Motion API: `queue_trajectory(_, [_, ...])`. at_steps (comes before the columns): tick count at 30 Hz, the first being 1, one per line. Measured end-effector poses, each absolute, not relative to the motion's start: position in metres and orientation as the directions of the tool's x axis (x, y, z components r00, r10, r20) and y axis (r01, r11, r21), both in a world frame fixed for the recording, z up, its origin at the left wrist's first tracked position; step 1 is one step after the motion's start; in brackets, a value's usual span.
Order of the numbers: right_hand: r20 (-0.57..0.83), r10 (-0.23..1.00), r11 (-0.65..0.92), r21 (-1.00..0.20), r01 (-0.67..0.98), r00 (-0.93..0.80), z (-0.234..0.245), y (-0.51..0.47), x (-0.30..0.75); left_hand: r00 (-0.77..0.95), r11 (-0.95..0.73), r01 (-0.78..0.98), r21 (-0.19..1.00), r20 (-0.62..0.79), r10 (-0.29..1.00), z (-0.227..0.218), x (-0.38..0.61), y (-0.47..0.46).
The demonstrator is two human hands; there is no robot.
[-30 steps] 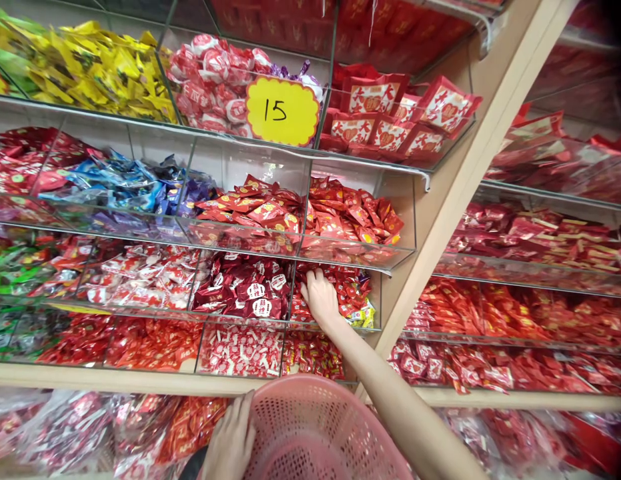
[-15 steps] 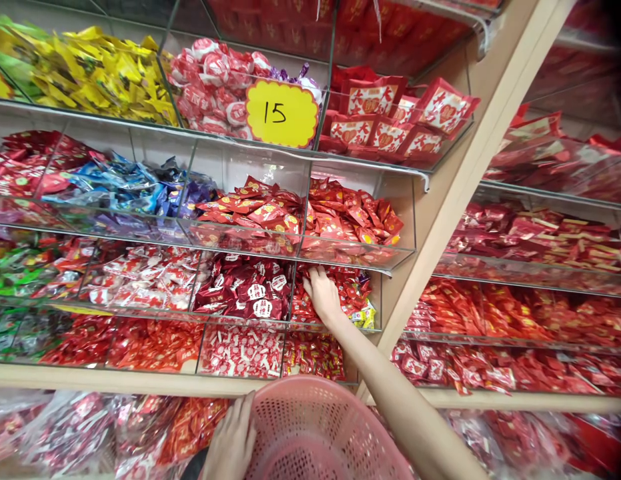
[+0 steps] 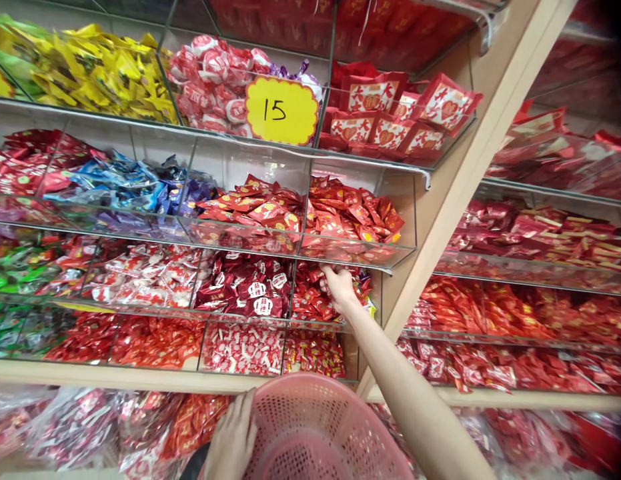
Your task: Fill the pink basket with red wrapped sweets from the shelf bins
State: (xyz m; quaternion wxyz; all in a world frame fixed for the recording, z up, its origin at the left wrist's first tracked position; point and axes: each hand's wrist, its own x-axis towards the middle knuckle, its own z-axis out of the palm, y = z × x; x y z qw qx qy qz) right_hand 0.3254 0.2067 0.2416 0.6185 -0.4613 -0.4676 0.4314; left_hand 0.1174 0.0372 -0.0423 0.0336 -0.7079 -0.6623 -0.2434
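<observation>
A pink perforated plastic basket (image 3: pixel 310 387) stands in front of me at the bottom of the view. My left hand (image 3: pixel 233 433) is closed over its left rim. The basket's visible inside shows only bare mesh. My right arm reaches over the basket's right side into a shelf bin. There my right hand (image 3: pixel 339 285) rests among red-wrapped candies (image 3: pixel 307 293), its fingers curled in and partly hidden. Whatever lies between those fingers cannot be made out. Dark red packets with white labels (image 3: pixel 260 290) fill the bin just left of that hand.
Clear dividers and a shelf lip (image 3: pixel 350 257) hang closely above my right hand. A slanting wooden post (image 3: pixel 440 207) parts these shelves from more red packets (image 3: pixel 535 233) at right. A yellow price tag (image 3: pixel 283 111) reads 15. Bagged goods (image 3: pixel 75 427) lie below the wooden ledge (image 3: pixel 140 380).
My right hand has shifted a little to the right within the bin and turned, with its fingers more curled. My left hand and the basket have stayed nearly still.
</observation>
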Motion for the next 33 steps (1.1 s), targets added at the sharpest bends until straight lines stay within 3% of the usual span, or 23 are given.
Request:
queue_trajectory(7, [0.030, 0.995, -0.019, -0.882, -0.471, -0.098, 0.235, 0.124, 0.345, -0.004, -0.113, 0.951, 0.288, 0.376, 0.927, -0.042, 0.118, 0.037])
queue_trajectory(13, [-0.283, 0.927, -0.359, -0.858, -0.369, -0.245, 0.160, 0.050, 0.352, -0.002, -0.104, 0.956, 0.275, 0.358, 0.934, -0.037, 0.120, 0.035])
queue_trajectory(16, [-0.369, 0.882, -0.457, -0.819, -0.347, -0.292, 0.115, 0.031, 0.353, 0.003, -0.100, 0.961, 0.259, 0.352, 0.936, -0.035, 0.120, 0.035])
queue_trajectory(20, [-0.361, 0.886, -0.453, -0.808, -0.376, -0.291, 0.090, 0.025, 0.358, 0.009, -0.103, 0.960, 0.259, 0.341, 0.940, -0.031, 0.121, 0.033])
queue_trajectory(26, [-0.302, 0.902, -0.405, -0.836, -0.369, -0.308, 0.102, 0.031, 0.362, -0.001, -0.083, 0.959, 0.272, 0.295, 0.955, -0.023, 0.123, 0.033])
queue_trajectory(33, [-0.343, 0.837, -0.468, -0.853, -0.231, -0.427, 0.059, 0.005, 0.355, -0.002, -0.090, 0.946, 0.310, 0.285, 0.959, -0.019, 0.124, 0.032])
